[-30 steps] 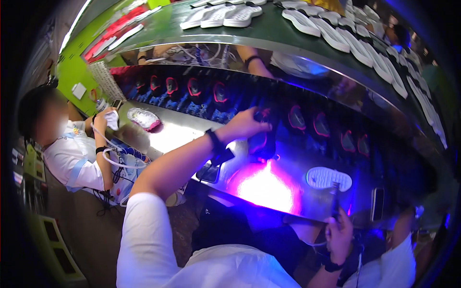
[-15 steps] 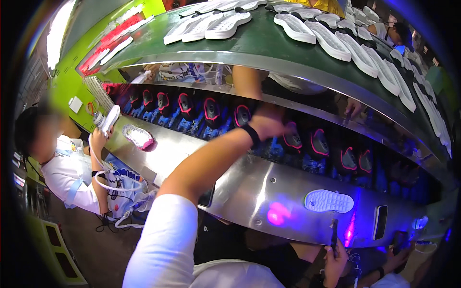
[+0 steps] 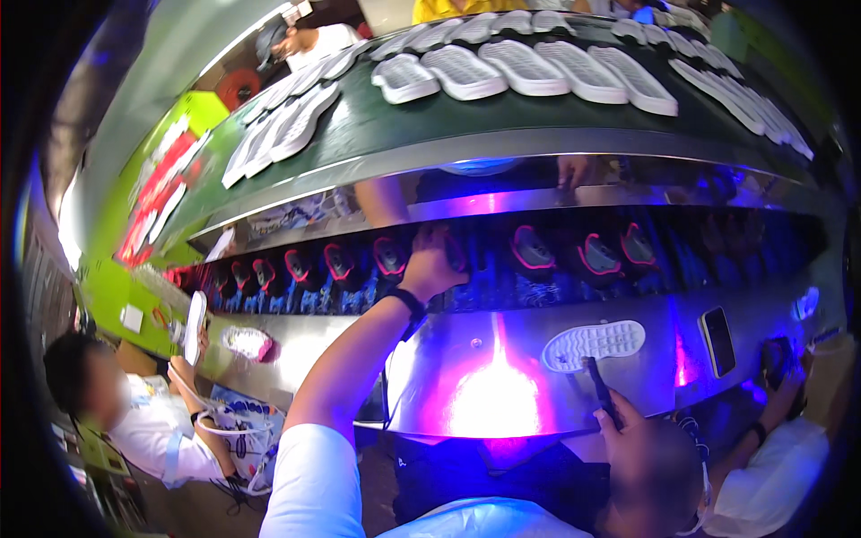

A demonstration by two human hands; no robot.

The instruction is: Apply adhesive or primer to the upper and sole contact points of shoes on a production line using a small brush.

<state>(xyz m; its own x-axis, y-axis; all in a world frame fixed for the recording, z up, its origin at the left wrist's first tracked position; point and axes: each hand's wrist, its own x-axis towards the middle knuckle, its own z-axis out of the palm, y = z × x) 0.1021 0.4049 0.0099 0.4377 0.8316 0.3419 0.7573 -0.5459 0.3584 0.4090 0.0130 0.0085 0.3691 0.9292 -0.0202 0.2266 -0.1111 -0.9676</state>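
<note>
My left hand (image 3: pixel 434 267) reaches into the long dark channel behind the metal bench. Its fingers are closed around a dark shoe upper (image 3: pixel 456 254) with a pink-edged opening, partly hidden by the hand. Low on the right, my right hand (image 3: pixel 619 416) grips a slim dark tool (image 3: pixel 601 386), its tip at the lower edge of a white shoe sole (image 3: pixel 594 346). That sole lies on the metal bench (image 3: pixel 421 359) with its ribbed side up. My right wrist is blurred.
More pink-edged uppers (image 3: pixel 533 247) line the channel. Above it, a green belt (image 3: pixel 359 134) carries white soles (image 3: pixel 523 67). A phone (image 3: pixel 717 342) lies on the bench's right. A co-worker (image 3: pixel 143 412) at left holds a sole (image 3: pixel 195 327), near a pink-and-white shoe (image 3: pixel 247 342). Another person's arm (image 3: pixel 762 421) shows at right.
The view has swung, shifting the scene. My left hand, blurred before, is now closed at a shoe upper. The right hand's tool has come up to the sole. The co-worker's sole stands more upright.
</note>
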